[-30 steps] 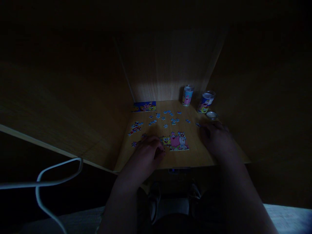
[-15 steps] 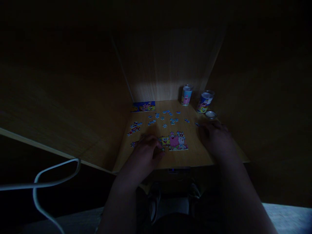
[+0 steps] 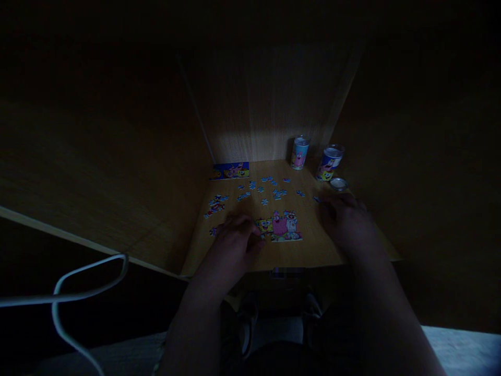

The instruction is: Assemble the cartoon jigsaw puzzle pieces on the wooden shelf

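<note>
On the wooden shelf board, a partly joined jigsaw puzzle (image 3: 279, 226) shows a yellow, a pink and a white cartoon figure. My left hand (image 3: 237, 235) rests at its left side with bent fingers. Thumb and index fingertip close on a small puzzle piece (image 3: 262, 237) at the lower left corner of the joined part. My right hand (image 3: 344, 219) lies at the board's right side, fingers curled; darkness hides whether anything is in them. Just beyond its fingertips is a blue puzzle piece (image 3: 317, 199). Loose puzzle pieces (image 3: 279, 194) are spread behind the joined part.
Two cartoon-printed cans (image 3: 299, 154) (image 3: 329, 164) stand at the back right, a round lid (image 3: 338, 184) beside them. A picture strip (image 3: 230, 171) lies at the back left. More pieces (image 3: 216, 205) lie left. Wooden panels enclose the board; a white cable (image 3: 90, 271) hangs at left.
</note>
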`<state>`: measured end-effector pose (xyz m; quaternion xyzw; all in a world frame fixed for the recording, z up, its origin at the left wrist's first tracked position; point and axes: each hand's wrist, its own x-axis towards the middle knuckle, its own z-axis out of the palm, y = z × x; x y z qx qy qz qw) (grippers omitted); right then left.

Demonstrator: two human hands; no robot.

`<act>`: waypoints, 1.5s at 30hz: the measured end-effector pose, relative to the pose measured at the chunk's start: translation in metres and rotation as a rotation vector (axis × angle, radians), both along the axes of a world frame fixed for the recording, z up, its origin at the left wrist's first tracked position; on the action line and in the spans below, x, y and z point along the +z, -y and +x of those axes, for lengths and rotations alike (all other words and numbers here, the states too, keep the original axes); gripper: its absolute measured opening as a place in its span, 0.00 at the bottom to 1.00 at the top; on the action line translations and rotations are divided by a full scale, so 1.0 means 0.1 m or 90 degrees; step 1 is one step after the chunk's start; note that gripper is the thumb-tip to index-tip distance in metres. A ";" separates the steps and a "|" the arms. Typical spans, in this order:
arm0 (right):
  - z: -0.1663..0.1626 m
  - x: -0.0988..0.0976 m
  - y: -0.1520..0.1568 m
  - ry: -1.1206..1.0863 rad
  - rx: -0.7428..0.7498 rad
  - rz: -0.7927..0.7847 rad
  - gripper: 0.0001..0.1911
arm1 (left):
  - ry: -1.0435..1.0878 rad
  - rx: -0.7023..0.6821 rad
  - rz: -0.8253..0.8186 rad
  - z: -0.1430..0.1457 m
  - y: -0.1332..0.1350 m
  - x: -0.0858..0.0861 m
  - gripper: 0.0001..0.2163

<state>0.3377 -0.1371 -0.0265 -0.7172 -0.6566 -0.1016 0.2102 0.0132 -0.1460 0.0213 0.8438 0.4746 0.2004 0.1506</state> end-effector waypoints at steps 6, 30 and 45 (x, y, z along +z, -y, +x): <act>-0.01 0.02 0.00 0.013 0.003 -0.012 0.20 | -0.021 0.001 0.016 0.00 0.00 0.00 0.04; -0.02 0.03 0.01 0.010 -0.003 -0.006 0.20 | -0.045 -0.022 0.019 0.01 0.03 0.09 0.04; 0.00 0.00 0.00 0.001 0.003 0.000 0.20 | -0.063 0.053 0.056 -0.17 0.04 0.09 0.10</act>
